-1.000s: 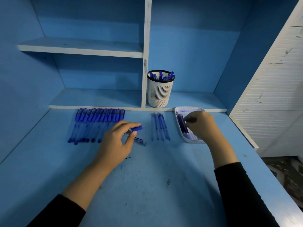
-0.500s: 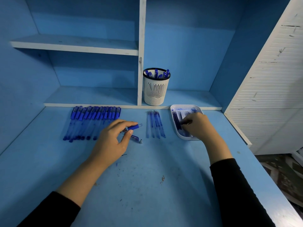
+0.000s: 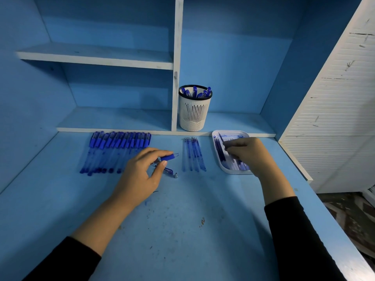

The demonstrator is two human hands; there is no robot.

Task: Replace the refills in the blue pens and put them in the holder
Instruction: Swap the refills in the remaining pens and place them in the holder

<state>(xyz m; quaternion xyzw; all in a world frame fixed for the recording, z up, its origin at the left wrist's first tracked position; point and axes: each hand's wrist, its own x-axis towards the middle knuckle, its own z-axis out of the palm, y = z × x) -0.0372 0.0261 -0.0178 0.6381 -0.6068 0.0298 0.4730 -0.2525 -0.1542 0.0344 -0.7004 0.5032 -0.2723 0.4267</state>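
Head cam: nothing moved; left hand (image 3: 138, 175) pinches pen (image 3: 167, 157); right hand (image 3: 245, 153) in tray (image 3: 231, 131), grip unclear. Fresh refill (image 3: 192, 155) next, probably.

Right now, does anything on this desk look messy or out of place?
Blue ink is smeared inside the white tray at its far end, and dark specks and a brownish stain mark the desk nearer the person.
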